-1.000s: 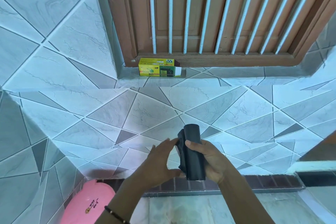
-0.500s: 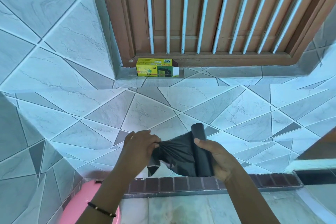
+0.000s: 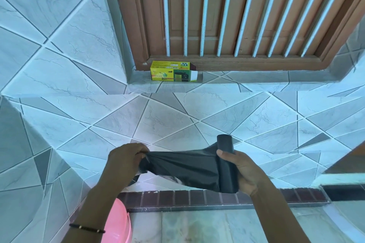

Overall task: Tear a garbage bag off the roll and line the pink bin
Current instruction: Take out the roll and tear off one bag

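My right hand [image 3: 240,169] grips a black roll of garbage bags [image 3: 226,145], held upright in front of the tiled wall. A black garbage bag [image 3: 183,165] stretches leftward from the roll, still joined to it. My left hand [image 3: 124,161] pinches the bag's bunched free end, about a hand's width left of the roll. The pink bin [image 3: 116,223] shows at the bottom edge, mostly hidden behind my left forearm.
A yellow and green bin-bag box [image 3: 171,74] lies open on the tiled window sill [image 3: 246,83] below a brown barred window [image 3: 217,16]. A dark brick strip [image 3: 197,197] runs along the base of the wall above the pale floor.
My left hand took hold of the bag's end and pulled it leftward, unrolling a length of bag from the roll. The right hand stayed on the roll.
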A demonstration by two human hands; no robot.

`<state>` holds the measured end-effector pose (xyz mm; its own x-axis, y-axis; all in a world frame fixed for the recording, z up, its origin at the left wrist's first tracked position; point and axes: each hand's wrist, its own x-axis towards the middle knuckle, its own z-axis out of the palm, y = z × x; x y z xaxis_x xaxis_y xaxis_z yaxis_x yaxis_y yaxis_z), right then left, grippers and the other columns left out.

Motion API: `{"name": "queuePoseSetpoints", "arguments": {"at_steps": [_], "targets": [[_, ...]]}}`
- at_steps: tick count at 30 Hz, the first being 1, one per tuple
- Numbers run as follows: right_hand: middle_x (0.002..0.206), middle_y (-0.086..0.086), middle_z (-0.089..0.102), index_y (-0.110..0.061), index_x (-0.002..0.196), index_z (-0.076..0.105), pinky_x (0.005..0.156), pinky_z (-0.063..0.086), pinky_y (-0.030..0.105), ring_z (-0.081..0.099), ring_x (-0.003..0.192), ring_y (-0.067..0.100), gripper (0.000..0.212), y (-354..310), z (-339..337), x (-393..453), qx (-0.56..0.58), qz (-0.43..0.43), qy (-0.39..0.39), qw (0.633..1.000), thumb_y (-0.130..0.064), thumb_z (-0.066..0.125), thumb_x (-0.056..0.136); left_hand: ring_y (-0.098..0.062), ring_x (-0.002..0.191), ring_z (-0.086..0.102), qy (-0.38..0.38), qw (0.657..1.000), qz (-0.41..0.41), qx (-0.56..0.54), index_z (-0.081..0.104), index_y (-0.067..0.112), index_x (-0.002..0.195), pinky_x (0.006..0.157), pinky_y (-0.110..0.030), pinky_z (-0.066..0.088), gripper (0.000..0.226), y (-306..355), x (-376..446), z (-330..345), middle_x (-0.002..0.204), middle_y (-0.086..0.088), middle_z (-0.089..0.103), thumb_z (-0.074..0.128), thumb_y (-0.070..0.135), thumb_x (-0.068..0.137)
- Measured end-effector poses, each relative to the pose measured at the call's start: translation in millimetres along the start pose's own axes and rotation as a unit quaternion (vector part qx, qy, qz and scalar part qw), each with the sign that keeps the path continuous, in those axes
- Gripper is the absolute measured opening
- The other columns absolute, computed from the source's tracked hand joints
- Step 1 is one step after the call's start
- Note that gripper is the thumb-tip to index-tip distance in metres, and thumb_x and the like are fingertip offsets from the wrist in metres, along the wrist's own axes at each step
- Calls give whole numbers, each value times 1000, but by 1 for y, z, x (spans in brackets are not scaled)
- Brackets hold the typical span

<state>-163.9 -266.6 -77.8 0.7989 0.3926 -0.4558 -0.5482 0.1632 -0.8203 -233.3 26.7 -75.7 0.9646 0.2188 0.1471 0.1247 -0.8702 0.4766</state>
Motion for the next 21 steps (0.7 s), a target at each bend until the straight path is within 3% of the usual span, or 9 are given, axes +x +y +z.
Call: {"name": "queuePoseSetpoints", "arguments": {"at_steps": [2, 4, 7, 10, 12, 14, 17, 21], "targets": [[115, 25, 65, 4, 115, 60, 84, 53, 45, 63, 101, 38, 85, 2, 9, 1, 0, -2, -11, 1000, -30, 90, 44, -10, 88, 63, -11, 997, -21, -76, 63, 33, 102, 76, -13, 45, 27, 9, -1, 6, 106, 6, 68, 53, 11, 89], [110, 23, 65, 5, 114, 60, 81, 53, 41, 63, 97, 35, 76, 3, 19, 0, 2, -4, -25, 1000, -28, 86, 51, -1, 107, 52, -33, 991, 14, -132, 56, 30, 122, 93, -16, 37, 35, 26, -3, 12, 123, 13, 58, 58, 17, 89], [103, 22, 64, 4, 110, 61, 84, 52, 42, 62, 94, 33, 62, 5, 32, -2, 6, -11, -55, 998, -25, 81, 60, 3, 121, 46, -154, 963, 51, -215, 50, 38, 128, 102, -23, 39, 51, 58, -12, 20, 131, 21, 51, 68, 38, 79], [96, 22, 64, 2, 104, 62, 75, 54, 40, 63, 86, 32, 45, 5, 39, -2, 14, -11, -65, 998, -21, 75, 68, 1, 115, 55, -192, 952, 78, -224, 58, 35, 119, 99, -23, 41, 44, 74, -17, 33, 122, 18, 63, 69, 38, 76], [92, 21, 63, 0, 100, 61, 73, 54, 40, 63, 82, 33, 40, 5, 39, -2, 26, -4, -69, 997, -21, 75, 68, 4, 101, 60, -156, 959, 67, -226, 64, 36, 96, 90, -22, 43, 15, 80, -17, 37, 102, 18, 69, 66, 29, 83], [94, 21, 61, -2, 98, 61, 75, 53, 42, 60, 82, 33, 44, 6, 37, -2, 36, 10, -69, 997, -24, 79, 64, 6, 88, 61, -120, 967, 55, -218, 61, 37, 75, 79, -18, 41, 16, 81, -16, 37, 82, 20, 68, 63, 26, 85], [99, 21, 60, -1, 99, 61, 78, 52, 42, 59, 88, 34, 48, 7, 35, -2, 56, 29, -63, 996, -26, 79, 63, 4, 88, 62, -102, 973, 48, -203, 61, 35, 73, 75, -10, 39, 16, 83, -13, 33, 81, 19, 68, 63, 25, 86], [96, 19, 63, 0, 107, 60, 75, 55, 38, 62, 86, 31, 43, 8, 30, -2, 102, 31, -46, 993, -21, 75, 73, -2, 86, 64, -81, 982, 46, -166, 61, 36, 74, 80, -20, 45, 17, 75, -7, 27, 82, 18, 70, 63, 25, 86]]}}
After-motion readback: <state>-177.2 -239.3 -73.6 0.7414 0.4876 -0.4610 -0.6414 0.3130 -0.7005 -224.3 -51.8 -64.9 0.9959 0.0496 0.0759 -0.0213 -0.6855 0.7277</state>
